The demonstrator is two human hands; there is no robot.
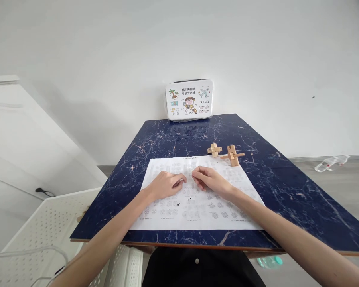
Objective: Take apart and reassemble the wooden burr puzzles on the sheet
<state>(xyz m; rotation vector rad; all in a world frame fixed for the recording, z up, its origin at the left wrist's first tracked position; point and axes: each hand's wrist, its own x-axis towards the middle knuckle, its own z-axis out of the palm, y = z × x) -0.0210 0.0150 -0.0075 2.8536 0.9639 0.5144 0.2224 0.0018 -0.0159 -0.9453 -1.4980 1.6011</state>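
My left hand [168, 184] rests on a large printed sheet [164, 224], its fingers curled loosely and nothing visible in them. Across a small gap, my right hand [211, 180] lies on the same paper, thumb and fingers bent together; I see no object there either. Rows of small diagrams cover the sheet. Beyond the right hand stand two wooden interlocking puzzles: a small cross-shaped puzzle [214, 150] and a taller puzzle [233, 156] with a bar sticking out sideways, its base at the paper's upper right edge. Both carry dark marks.
The blue marbled table [122, 159] meets the wall, where a white cartoon-printed case [189, 100] stands upright. At left is a white perforated shelf [26, 227] with a cable [32, 250]. Clear plastic bottles [331, 163] lie on the floor at right.
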